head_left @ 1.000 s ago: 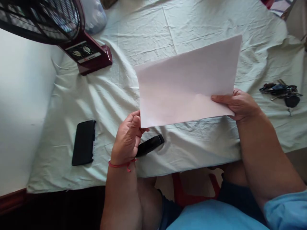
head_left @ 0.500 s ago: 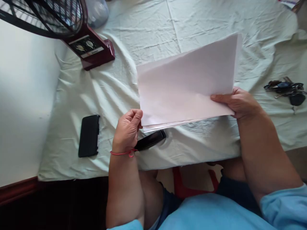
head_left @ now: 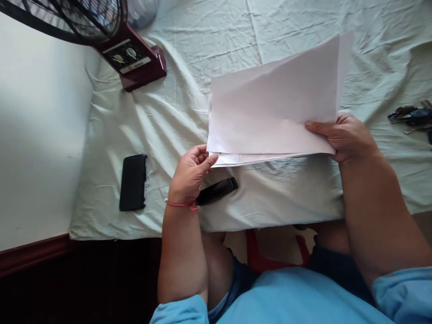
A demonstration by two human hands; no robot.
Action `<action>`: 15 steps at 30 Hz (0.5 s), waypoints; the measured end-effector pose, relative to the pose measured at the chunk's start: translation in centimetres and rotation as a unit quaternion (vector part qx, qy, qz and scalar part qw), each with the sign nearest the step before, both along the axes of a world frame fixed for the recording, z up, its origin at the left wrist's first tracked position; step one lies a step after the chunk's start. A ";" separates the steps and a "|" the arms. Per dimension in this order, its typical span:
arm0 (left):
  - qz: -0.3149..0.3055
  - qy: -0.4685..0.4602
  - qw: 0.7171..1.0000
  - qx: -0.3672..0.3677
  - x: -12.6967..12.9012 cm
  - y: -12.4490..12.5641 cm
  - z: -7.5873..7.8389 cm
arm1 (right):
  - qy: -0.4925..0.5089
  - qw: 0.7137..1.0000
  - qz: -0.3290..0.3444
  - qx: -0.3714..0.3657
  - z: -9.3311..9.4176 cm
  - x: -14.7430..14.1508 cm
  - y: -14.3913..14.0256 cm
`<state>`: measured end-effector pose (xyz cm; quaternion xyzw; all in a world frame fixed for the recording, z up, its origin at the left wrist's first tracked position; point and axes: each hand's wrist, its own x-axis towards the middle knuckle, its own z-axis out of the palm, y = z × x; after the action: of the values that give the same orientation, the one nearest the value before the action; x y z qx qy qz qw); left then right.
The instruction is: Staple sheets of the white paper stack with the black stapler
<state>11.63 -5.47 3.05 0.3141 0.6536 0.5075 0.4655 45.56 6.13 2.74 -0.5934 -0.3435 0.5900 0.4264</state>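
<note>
A small stack of white paper sheets [head_left: 270, 108] is held above the table, tilted, the top sheet blank. My right hand [head_left: 353, 137] grips its lower right corner, thumb on top and fingers hidden beneath. At the lower left corner, my left hand [head_left: 192, 173] pinches the lower sheets, its thumb on the edge that shows under the top sheet. Faint marks show on that exposed strip. Below the papers, beside my left wrist, lies a long black object [head_left: 218, 191] that looks like a stapler, partly hidden by the wrist.
A black phone or phone case [head_left: 133, 182] lies on the left of the pale green cloth [head_left: 182, 112]. Behind it stands a maroon base [head_left: 145, 63] with a black oval grille. A bunch of keys [head_left: 413, 117] is at the right edge. A wall [head_left: 37, 135] borders the left.
My left thumb has shifted onto the lower sheets, and the top sheet now sits apart from them at the left corner. The view has moved slightly, shifting the table items.
</note>
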 end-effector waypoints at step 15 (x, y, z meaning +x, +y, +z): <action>0.044 0.023 0.999 0.011 -0.2 0.0 -0.4 | 0.023 0.999 -0.004 0.024 -0.6 0.2 0.3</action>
<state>11.41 -5.47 2.65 0.3014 0.6716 0.5277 0.4239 45.73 6.45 2.15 -0.5705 -0.3451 0.5937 0.4505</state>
